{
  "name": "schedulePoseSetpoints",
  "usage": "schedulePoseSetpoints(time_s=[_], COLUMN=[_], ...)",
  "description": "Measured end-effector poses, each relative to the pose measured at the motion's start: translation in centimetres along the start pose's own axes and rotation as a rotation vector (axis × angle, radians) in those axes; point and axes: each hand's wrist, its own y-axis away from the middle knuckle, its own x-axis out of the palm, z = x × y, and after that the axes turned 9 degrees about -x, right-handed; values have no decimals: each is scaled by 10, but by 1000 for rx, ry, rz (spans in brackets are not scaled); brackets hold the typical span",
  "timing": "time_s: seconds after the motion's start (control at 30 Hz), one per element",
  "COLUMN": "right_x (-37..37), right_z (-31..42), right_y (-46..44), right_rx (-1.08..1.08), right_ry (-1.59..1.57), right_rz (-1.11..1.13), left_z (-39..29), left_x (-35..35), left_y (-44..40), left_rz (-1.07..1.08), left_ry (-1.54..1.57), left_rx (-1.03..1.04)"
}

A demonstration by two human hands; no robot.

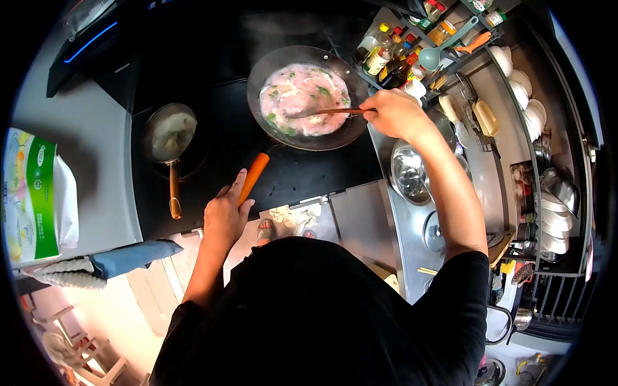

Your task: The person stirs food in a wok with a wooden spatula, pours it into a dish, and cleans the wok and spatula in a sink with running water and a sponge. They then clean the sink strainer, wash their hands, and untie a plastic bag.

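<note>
The kitchen's black stove (309,174) bears a wok (351,126) of pinkish soup (312,90) with green bits. Above the wok's right rim, the right hand (396,114) has its grip closed round 1 brown utensil (338,111), tip in the soup. Below-left of the wok, the left hand (225,209) grips 1 orange handle (254,175). Left of the wok sits a smaller pan (153,145).

L grip (224,211) curled; R grip (396,114) clenched, farther fwd, R forearm (447,183) angled inwd.
</note>
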Motion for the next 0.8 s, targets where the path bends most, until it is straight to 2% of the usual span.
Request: schedulePoseSetpoints(time_s=[0.07, 0.17, 0.33, 0.43, 0.57, 0.6, 0.7, 0.8], right_x=[8, 4, -12, -61, -101, -113, -121, -107], right_z=[5, 9, -17, -36, -73, -66, -66, -74], right_y=[-10, -19, -35, -12, 23, 31, 35, 28], right_rx=[-4, 50, -16, -57, -239, -136, -42, -165], right_ry=[29, 59, 55, 58, 189, 119, 184, 248], right_rz=[-85, -75, -144, -33, -52, 31, 122, 127], left_z=[0, -5, -9, -10, -16, -20, -19, -16], left_x=[-1, 7, 2, 4, -1, -3, -4, 1], left_y=[0, 4, 4, 5, 5, 5, 5, 5], left_rz=[-15, -46, -57, -99, -108, -110, -83, -124], left_ry=[-7, -4, -28, -17, 32, 41, 42, -3], left_rx=[-9, -19, -76, -94, -128, -140, -107, -92])
